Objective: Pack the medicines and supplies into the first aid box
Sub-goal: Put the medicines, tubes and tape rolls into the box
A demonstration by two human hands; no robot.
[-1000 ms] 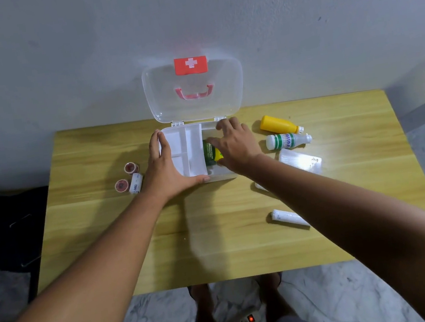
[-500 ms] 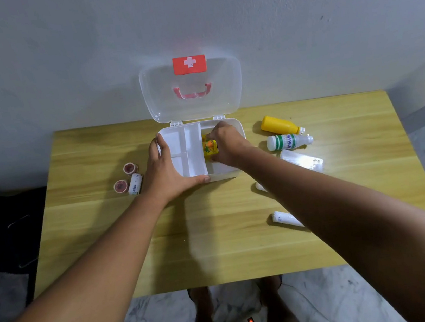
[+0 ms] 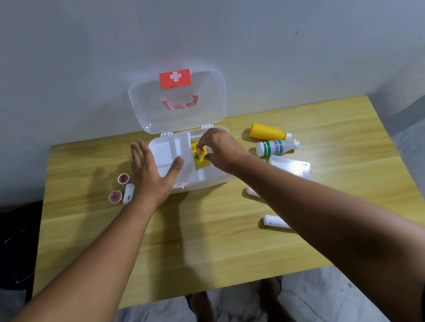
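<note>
The white first aid box (image 3: 203, 180) lies open at the table's far middle, its clear lid (image 3: 179, 110) upright against the wall. A white divided tray (image 3: 174, 149) fills its left part. My right hand (image 3: 219, 150) reaches into the right part, fingertips pinching a small yellow packet (image 3: 200, 157) that lies inside. My left hand (image 3: 153, 173) hovers over the box's left edge, fingers spread, thumb over the tray.
Right of the box lie a yellow bottle (image 3: 268, 131), a white-and-green bottle (image 3: 276, 147) and a white packet (image 3: 291, 166). Two white tubes (image 3: 274, 221) lie nearer me. Two small red-brown rolls (image 3: 123, 178) and a white tube (image 3: 128, 193) sit left.
My left hand has let go of the box's front left corner and lifted, fingers spreading. My right hand has set the yellow packet flat in the right compartment.
</note>
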